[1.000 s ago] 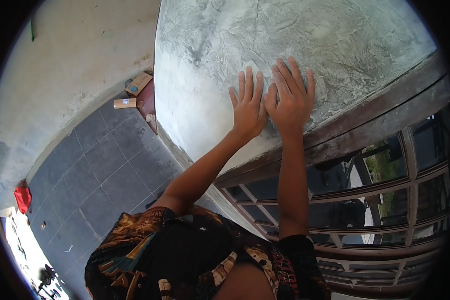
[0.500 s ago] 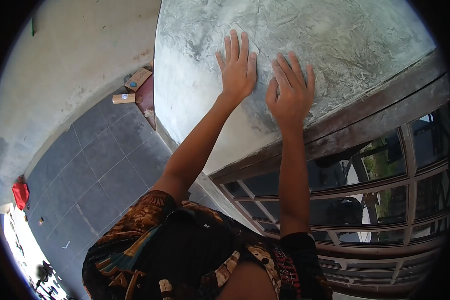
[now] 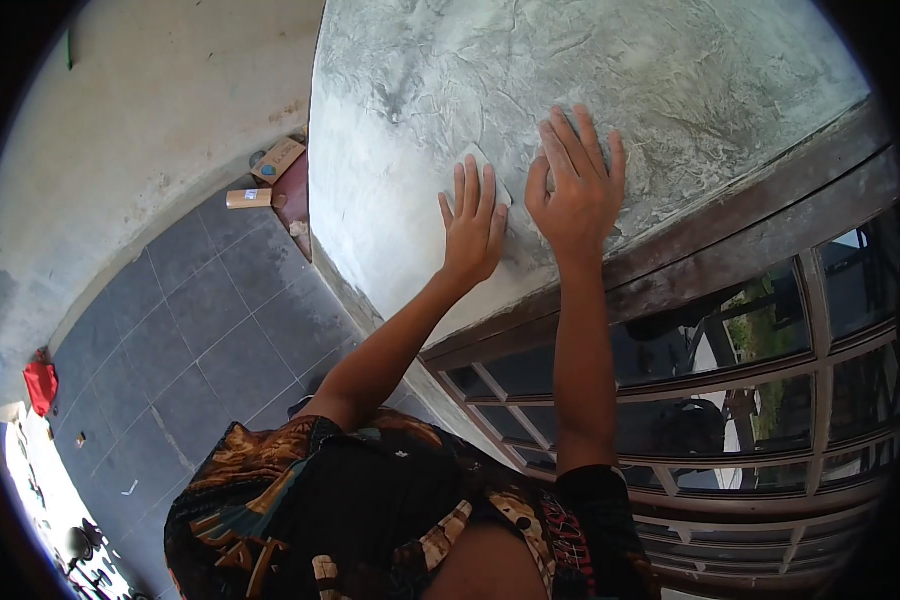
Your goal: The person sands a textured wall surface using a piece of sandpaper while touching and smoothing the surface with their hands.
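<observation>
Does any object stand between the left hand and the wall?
Yes, a pale sheet shows under the fingers of the left hand, against the wall. Nothing else visible is between them.

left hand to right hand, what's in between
Between the left hand and right hand, the head view shows part of a pale sheet, then bare wall.

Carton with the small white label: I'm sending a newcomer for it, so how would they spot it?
Follow the dark tiled floor to its upper corner, beside the maroon surface. The tan carton bears a small white label; the neighbouring cardboard box has dark writing and a blue mark.
</observation>
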The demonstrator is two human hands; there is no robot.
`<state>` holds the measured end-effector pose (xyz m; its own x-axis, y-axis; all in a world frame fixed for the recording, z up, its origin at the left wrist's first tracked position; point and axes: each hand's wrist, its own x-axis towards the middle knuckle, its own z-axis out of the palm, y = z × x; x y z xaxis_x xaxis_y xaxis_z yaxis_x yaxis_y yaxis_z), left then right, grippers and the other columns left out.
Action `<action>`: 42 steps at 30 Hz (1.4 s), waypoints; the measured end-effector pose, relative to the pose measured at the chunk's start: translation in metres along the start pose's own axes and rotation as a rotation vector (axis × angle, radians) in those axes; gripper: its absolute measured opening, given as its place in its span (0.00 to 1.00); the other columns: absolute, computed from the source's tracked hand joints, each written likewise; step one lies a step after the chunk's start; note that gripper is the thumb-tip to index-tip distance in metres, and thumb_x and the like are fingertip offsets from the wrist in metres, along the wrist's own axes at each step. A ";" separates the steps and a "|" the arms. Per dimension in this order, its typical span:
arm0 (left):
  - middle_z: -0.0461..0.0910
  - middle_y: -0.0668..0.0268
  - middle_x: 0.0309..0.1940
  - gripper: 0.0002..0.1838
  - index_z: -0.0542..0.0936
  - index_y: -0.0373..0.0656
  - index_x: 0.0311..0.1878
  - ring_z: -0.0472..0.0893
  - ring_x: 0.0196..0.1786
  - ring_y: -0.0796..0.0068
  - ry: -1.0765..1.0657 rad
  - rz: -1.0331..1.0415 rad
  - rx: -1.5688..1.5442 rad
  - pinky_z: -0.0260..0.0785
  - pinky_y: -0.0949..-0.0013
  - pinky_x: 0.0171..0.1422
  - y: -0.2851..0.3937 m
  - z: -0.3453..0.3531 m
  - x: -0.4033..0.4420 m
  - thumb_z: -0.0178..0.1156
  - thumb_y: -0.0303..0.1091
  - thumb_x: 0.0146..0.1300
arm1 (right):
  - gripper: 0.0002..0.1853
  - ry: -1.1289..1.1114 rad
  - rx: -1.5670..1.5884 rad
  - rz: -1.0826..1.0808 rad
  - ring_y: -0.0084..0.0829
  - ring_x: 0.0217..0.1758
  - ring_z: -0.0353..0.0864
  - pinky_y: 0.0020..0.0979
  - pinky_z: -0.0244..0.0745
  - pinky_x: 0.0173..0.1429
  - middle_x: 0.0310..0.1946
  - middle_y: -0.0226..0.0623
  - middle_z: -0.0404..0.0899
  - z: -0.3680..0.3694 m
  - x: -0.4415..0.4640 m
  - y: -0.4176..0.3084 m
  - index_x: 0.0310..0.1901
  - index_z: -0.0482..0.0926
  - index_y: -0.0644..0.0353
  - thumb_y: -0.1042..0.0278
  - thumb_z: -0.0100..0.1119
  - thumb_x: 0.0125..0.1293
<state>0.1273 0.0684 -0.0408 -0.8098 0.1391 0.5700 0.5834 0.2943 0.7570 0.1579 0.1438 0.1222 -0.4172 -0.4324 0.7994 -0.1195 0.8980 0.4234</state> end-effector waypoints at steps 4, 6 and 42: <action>0.36 0.47 0.83 0.33 0.48 0.40 0.82 0.35 0.84 0.41 0.051 0.009 -0.039 0.26 0.29 0.78 0.009 -0.023 0.040 0.38 0.42 0.79 | 0.16 -0.051 -0.074 0.014 0.30 0.74 0.69 0.46 0.55 0.78 0.63 0.26 0.80 0.002 0.000 -0.001 0.51 0.86 0.54 0.65 0.60 0.62; 0.37 0.47 0.83 0.32 0.50 0.41 0.81 0.36 0.84 0.40 0.135 0.037 -0.093 0.26 0.27 0.78 0.014 -0.034 0.070 0.40 0.42 0.79 | 0.17 -0.101 -0.129 0.013 0.29 0.76 0.66 0.47 0.54 0.79 0.65 0.24 0.77 0.000 0.002 -0.002 0.53 0.86 0.52 0.64 0.60 0.63; 0.39 0.47 0.83 0.31 0.52 0.42 0.81 0.36 0.84 0.40 0.143 0.113 -0.087 0.27 0.28 0.78 0.038 -0.028 0.057 0.39 0.41 0.79 | 0.24 -0.268 -0.390 -0.202 0.32 0.80 0.57 0.50 0.50 0.81 0.74 0.26 0.67 -0.007 0.027 0.012 0.65 0.78 0.50 0.59 0.55 0.67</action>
<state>0.1052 0.0614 0.0290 -0.7252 0.0294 0.6879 0.6786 0.2003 0.7067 0.1515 0.1422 0.1524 -0.6427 -0.5120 0.5699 0.1026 0.6797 0.7263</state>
